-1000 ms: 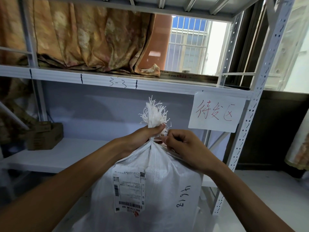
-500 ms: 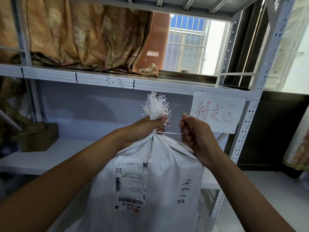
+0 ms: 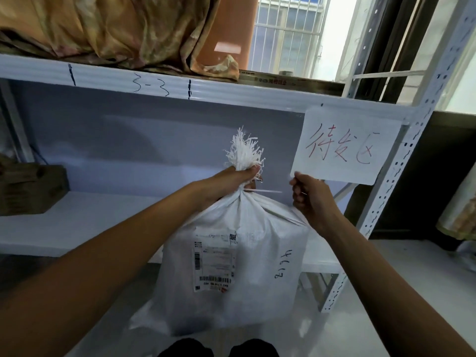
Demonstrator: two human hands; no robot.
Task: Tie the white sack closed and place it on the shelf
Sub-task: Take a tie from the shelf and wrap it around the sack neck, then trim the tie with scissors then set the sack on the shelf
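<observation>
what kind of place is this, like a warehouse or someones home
Likely a small parcel storeroom: white metal racking marked "3-3", a handwritten zone sign, and a white sack bearing a shipping label.

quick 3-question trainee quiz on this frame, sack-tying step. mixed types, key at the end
1. True or false: the white sack already sits on the lower shelf.
2. Which hand grips the bunched neck just under the frayed top? A) left hand B) right hand C) neither
3. Fill in: the thin white tie runs sideways from the neck towards the ____ hand.

Key:
1. False. It stands in front of the shelf, held upright by the neck.
2. A.
3. Right. That hand is closed near the tie's free end; whether it actually pinches the tie is not clear.
</observation>
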